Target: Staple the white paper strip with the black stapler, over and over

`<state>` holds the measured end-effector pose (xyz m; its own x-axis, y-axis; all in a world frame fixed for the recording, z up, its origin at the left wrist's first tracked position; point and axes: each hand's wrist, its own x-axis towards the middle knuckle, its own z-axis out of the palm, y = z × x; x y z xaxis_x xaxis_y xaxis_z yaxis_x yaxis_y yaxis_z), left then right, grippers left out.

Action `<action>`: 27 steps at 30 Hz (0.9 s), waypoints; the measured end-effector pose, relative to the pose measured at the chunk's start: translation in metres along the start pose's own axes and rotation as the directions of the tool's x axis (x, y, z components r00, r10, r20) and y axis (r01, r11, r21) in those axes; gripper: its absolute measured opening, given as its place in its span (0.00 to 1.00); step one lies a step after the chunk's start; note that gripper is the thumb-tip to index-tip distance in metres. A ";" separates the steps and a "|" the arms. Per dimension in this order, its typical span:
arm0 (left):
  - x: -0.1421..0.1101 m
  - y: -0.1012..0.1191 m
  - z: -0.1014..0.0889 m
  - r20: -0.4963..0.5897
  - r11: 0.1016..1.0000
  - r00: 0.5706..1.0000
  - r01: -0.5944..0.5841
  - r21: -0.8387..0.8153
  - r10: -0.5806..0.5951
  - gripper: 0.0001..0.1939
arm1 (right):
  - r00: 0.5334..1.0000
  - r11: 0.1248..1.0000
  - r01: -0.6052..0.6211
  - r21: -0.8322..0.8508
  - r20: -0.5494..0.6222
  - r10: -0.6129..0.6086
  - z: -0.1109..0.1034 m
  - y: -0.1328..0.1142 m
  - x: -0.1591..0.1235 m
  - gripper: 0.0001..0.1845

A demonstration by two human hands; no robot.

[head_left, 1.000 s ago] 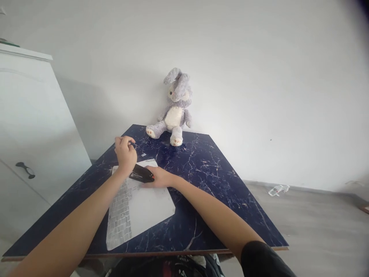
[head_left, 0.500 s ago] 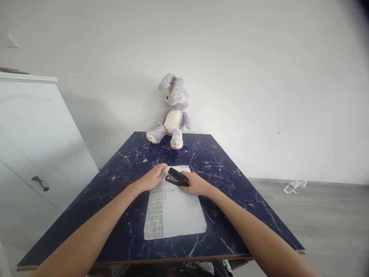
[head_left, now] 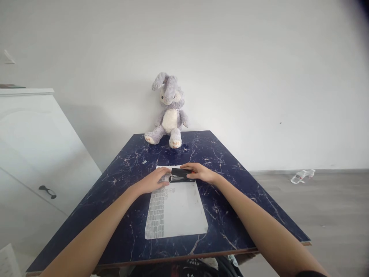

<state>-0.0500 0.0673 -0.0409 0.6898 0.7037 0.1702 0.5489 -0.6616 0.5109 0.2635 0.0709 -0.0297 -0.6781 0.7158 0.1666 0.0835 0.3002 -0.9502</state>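
A black stapler (head_left: pixel 179 172) lies nearly level across the upper part of a paper sheet (head_left: pixel 184 215), its jaw pointing left. My right hand (head_left: pixel 201 173) grips its rear end, fingers over the top and thumb along the near side. At the sheet's upper left edge rests my left hand (head_left: pixel 154 181), fingers apart beside the stapler's front end; whether they touch it I cannot tell. Down the paper's left side runs a printed grey brick-like pattern, and the rest is mostly white.
The dark blue marbled table (head_left: pixel 127 231) holds a grey plush rabbit (head_left: pixel 170 111) seated at its far edge against the wall. A small pale scrap (head_left: pixel 144 162) lies left of the paper. To the left stands a white cabinet (head_left: pixel 34 146); clear plastic (head_left: pixel 301 176) is on the floor at right.
The stapler has turned from slanted to nearly level, and my right hand has shifted slightly up and right with it. My left hand has opened somewhat beside its front. The view has shifted slightly.
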 end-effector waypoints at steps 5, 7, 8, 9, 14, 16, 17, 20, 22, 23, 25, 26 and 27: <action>0.000 0.007 -0.001 -0.027 0.997 1.000 -0.006 0.075 0.008 0.26 | 0.989 0.920 -0.133 0.368 0.113 0.097 -0.011 0.003 -0.003 0.31; 0.000 0.009 0.000 -0.034 0.996 0.999 -0.014 0.087 0.017 0.26 | 0.987 0.901 -0.151 0.406 0.107 0.117 -0.013 0.006 -0.002 0.30; 0.001 0.009 0.000 -0.037 0.996 0.999 -0.019 0.088 0.023 0.26 | 0.986 0.894 -0.159 0.419 0.105 0.126 -0.013 0.008 -0.002 0.30; 0.001 0.009 0.000 -0.038 0.996 0.999 -0.024 0.089 0.027 0.26 | 0.985 0.887 -0.168 0.430 0.104 0.136 -0.013 0.009 -0.002 0.29; 0.003 0.008 0.003 -0.048 0.996 0.999 -0.010 0.089 0.014 0.25 | 0.979 0.870 -0.199 0.451 0.123 0.160 -0.017 0.016 -0.001 0.29; 0.003 0.008 0.003 -0.062 0.997 0.998 0.005 0.083 0.000 0.26 | 0.978 0.876 -0.203 0.438 0.139 0.158 -0.018 0.017 -0.001 0.30; 0.003 0.009 0.003 -0.066 0.997 0.998 0.012 0.080 -0.006 0.26 | 0.978 0.881 -0.203 0.427 0.139 0.158 -0.018 0.017 0.000 0.30; 0.003 0.010 0.002 -0.065 0.997 0.998 0.027 0.079 -0.022 0.26 | 0.987 0.919 -0.158 0.360 0.069 0.143 -0.012 0.016 0.001 0.27; 0.003 0.010 0.002 -0.055 0.996 0.998 0.041 0.076 -0.037 0.27 | 0.996 0.974 -0.092 0.209 0.000 0.094 -0.004 0.013 0.003 0.23; 0.002 0.010 0.002 -0.049 0.996 0.998 0.052 0.070 -0.049 0.27 | 0.998 0.995 -0.060 0.080 -0.021 0.062 0.000 0.011 0.005 0.22; 0.002 0.011 0.001 -0.054 0.997 0.997 0.064 0.032 -0.062 0.30 | 0.998 0.975 -0.014 -0.222 -0.061 0.001 0.009 0.008 0.007 0.20; 0.003 0.011 0.001 -0.080 0.998 0.995 0.060 0.000 -0.060 0.31 | 0.996 0.936 -0.002 -0.352 -0.084 -0.029 0.013 0.007 0.007 0.19; 0.004 0.011 0.001 -0.127 0.998 0.990 0.053 -0.046 -0.058 0.31 | 0.991 0.892 0.005 -0.451 -0.114 -0.064 0.017 0.006 0.008 0.19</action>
<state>-0.0405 0.0621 -0.0355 0.5913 0.7681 0.2457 0.5622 -0.6111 0.5573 0.2461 0.0674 -0.0387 -0.5944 0.7624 0.2556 0.4004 0.5563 -0.7282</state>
